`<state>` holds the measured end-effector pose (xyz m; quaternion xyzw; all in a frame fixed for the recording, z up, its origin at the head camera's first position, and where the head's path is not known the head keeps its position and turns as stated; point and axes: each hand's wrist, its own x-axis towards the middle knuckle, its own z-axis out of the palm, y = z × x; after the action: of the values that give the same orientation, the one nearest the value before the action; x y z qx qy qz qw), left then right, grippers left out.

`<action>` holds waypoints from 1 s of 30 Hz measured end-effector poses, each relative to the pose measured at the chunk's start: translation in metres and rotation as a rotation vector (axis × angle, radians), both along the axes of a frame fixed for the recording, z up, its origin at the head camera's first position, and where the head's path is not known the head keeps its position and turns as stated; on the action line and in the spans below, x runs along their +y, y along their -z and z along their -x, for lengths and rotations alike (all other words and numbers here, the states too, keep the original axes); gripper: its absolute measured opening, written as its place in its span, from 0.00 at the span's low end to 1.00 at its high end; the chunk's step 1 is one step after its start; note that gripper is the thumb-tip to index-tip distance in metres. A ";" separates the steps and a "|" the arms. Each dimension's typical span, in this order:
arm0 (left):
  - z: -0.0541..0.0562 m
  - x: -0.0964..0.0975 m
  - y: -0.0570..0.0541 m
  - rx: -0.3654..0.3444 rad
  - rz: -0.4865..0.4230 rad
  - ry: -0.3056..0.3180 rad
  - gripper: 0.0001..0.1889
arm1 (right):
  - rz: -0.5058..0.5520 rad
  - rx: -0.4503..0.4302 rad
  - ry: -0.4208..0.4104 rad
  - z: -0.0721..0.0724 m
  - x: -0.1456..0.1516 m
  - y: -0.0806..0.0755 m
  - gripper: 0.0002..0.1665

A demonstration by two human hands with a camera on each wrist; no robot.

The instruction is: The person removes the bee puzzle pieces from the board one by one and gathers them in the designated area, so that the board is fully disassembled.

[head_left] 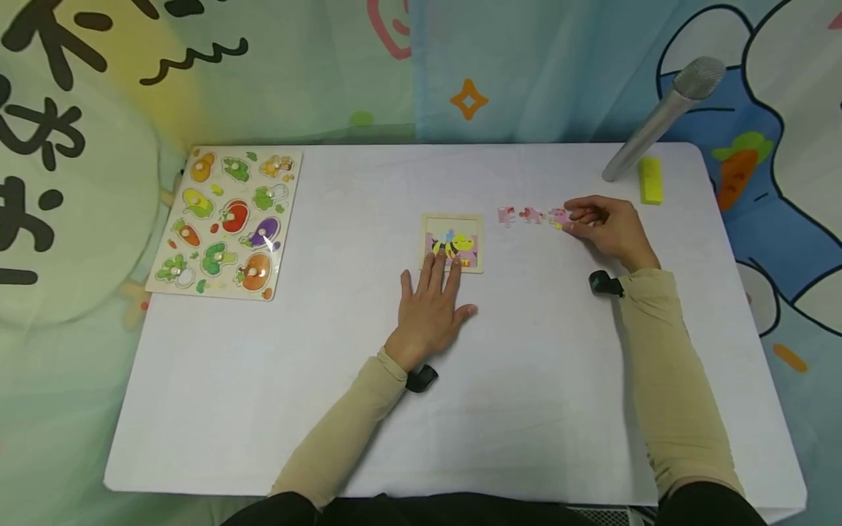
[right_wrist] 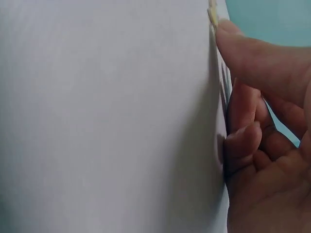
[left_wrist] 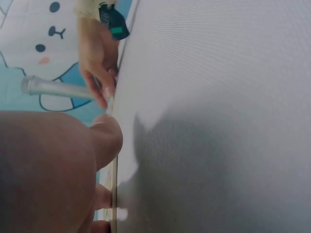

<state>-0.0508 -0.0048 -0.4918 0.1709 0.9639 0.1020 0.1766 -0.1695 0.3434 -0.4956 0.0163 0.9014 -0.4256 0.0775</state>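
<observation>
A small square puzzle board with a light wooden rim and a yellow-and-black bee picture lies near the middle of the table. My left hand rests on its lower edge with the fingers stretched out, hiding part of the picture. To the right of the board, a pink jigsaw piece and a second pink jigsaw piece lie in a row. At the row's right end my right hand pinches a pink-and-yellow jigsaw piece between thumb and forefinger. The right wrist view shows the thumb against its yellowish edge.
A vegetable peg puzzle lies at the table's left side. Toward the back right, a grey microphone slants over the table beside a yellow block. A printed curtain hangs behind the white table.
</observation>
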 end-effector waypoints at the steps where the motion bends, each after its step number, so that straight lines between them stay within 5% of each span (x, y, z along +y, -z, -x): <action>1: 0.000 0.000 0.000 0.000 0.002 0.001 0.45 | 0.003 0.005 0.006 0.000 0.000 0.000 0.24; 12: 0.001 0.002 -0.001 0.033 -0.006 -0.017 0.42 | 0.091 0.066 0.076 0.001 -0.033 -0.019 0.23; 19: 0.001 0.001 0.001 0.033 -0.015 -0.024 0.42 | 0.126 0.057 -0.048 0.009 -0.070 -0.028 0.21; 30: -0.002 -0.005 -0.002 0.032 0.001 0.029 0.43 | 0.065 -0.029 -0.301 0.022 -0.133 -0.021 0.18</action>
<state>-0.0490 -0.0102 -0.4898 0.1864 0.9642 0.0961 0.1626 -0.1919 0.2106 -0.4746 -0.1154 0.8782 -0.4378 0.1541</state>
